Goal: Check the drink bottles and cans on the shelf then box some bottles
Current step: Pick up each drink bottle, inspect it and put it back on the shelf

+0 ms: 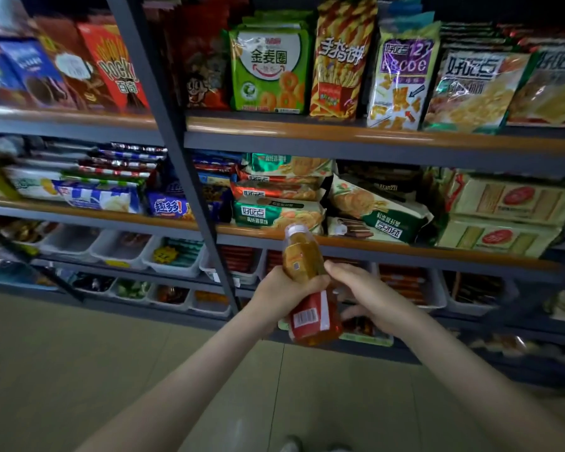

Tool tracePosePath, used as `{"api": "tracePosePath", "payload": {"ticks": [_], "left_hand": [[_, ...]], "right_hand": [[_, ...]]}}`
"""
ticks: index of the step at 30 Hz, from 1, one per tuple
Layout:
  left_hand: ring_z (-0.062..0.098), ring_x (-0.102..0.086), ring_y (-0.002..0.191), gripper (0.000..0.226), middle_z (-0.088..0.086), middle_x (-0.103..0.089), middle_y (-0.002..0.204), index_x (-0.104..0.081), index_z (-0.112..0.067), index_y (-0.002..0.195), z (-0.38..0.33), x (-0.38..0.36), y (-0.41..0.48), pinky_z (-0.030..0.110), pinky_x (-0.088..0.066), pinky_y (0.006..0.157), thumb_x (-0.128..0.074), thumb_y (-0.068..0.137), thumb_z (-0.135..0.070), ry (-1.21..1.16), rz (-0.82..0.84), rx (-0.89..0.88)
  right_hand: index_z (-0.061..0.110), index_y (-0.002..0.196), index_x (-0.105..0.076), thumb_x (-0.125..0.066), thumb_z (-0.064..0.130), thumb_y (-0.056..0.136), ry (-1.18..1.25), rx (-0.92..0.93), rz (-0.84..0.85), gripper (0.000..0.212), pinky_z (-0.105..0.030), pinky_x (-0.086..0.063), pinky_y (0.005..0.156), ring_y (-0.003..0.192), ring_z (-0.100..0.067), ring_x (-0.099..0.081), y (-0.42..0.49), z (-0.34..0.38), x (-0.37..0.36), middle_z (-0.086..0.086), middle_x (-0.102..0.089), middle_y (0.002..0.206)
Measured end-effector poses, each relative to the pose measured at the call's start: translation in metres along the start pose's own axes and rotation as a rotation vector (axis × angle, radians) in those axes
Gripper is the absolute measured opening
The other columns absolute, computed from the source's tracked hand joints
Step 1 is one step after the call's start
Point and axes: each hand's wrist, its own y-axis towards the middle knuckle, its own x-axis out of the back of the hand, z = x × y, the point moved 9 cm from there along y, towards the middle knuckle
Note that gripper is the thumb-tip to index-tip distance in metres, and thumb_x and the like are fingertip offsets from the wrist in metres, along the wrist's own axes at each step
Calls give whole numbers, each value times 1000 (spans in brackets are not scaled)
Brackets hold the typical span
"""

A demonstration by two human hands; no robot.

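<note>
Amber drink bottle (302, 256), white cap, held in front of the shelf (340, 128), above the tiled floor (79, 353). Its red label carries a white barcode panel; the other print is too blurred to read. Long axis near upright but tilted: cap up and slightly left, toward the shelving; base down and right, toward me. My left hand (287, 295) grips the bottle's middle, fingers wrapped round it. My right hand (366, 295) holds its right side, thumb on the upper body, fingers curled by the lower part. Legible stock: "POCKY" on a red box (118, 70), upper left; "金麦圈" on a green bag (268, 66); "好吃点" on biscuit packs (274, 213); "Franzzi" on a dark pack (385, 187).
</note>
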Motion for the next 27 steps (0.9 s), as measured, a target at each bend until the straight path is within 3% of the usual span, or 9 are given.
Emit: {"api": "tracePosePath", "payload": {"ticks": [3, 5, 8, 11, 13, 17, 20, 23, 27], "left_hand": [[12, -69, 91, 29, -6, -72, 96, -54, -38, 93, -10, -5, -3, 35, -56, 88, -72, 77, -55, 143, 24, -68], [15, -69, 95, 53, -5, -71, 102, -58, -34, 106, -17, -7, -4, 39, -56, 88, -58, 69, -73, 297, 32, -110], [18, -67, 99, 71, -2, -70, 109, -51, -29, 133, -24, -11, -1, 43, -56, 87, -47, 73, -68, 422, 68, -177], [14, -67, 98, 55, 0, -70, 112, -45, -33, 142, -31, -8, 0, 33, -56, 87, -59, 90, -47, 301, 87, -181], [13, -66, 100, 61, -1, -66, 114, -43, -28, 142, -29, -11, 0, 28, -53, 86, -66, 88, -43, 189, 146, -118], [27, -64, 112, 78, 10, -66, 122, -54, -12, 131, -7, -37, -5, 44, -52, 97, -78, 69, -52, -137, 381, 216], [31, -62, 114, 64, 16, -65, 123, -58, -7, 124, -7, -50, -3, 44, -55, 91, -72, 72, -43, -272, 471, 238], [30, -66, 107, 59, 15, -69, 116, -60, -10, 119, -6, -49, 0, 40, -59, 80, -73, 76, -49, -242, 451, 234], [28, -72, 93, 67, 13, -74, 102, -57, -13, 120, 3, -44, 1, 39, -61, 75, -67, 70, -55, -204, 411, 303]], "right_hand": [[25, 117, -61, -54, 70, 73, 40, 4, 16, 63, -38, -56, 84, 99, -19, -67, 2, -6, -3, 0, -70, 109], [23, 117, -61, -65, 74, 58, 55, -20, 15, 78, -39, -55, 89, 95, -19, -71, 3, -13, -3, 0, -73, 104], [18, 121, -59, -82, 67, 49, 186, -41, -20, 91, -44, -53, 94, 95, -24, -71, 3, -22, 4, -5, -74, 104], [13, 119, -61, -78, 53, 60, 355, -55, -29, 73, -44, -52, 94, 98, -29, -69, -1, -26, 13, -9, -74, 103], [15, 114, -63, -71, 49, 67, 477, -68, -28, 59, -44, -53, 90, 98, -31, -69, -4, -25, 15, -11, -74, 99], [14, 120, -61, -67, 46, 71, 643, -22, -21, 59, -42, -52, 84, 95, -29, -69, -6, -18, 15, -14, -73, 104], [12, 123, -60, -63, 47, 76, 608, -8, 18, 59, -41, -51, 87, 98, -28, -69, -6, -14, 14, -14, -71, 109], [22, 127, -57, -61, 62, 79, 481, -26, 73, 62, -44, -45, 102, 112, -26, -64, -3, -21, 15, -9, -68, 121], [30, 140, -42, -66, 74, 66, 300, -8, 56, 90, -45, -38, 109, 123, -21, -53, -1, -25, 18, -1, -55, 137]]}}
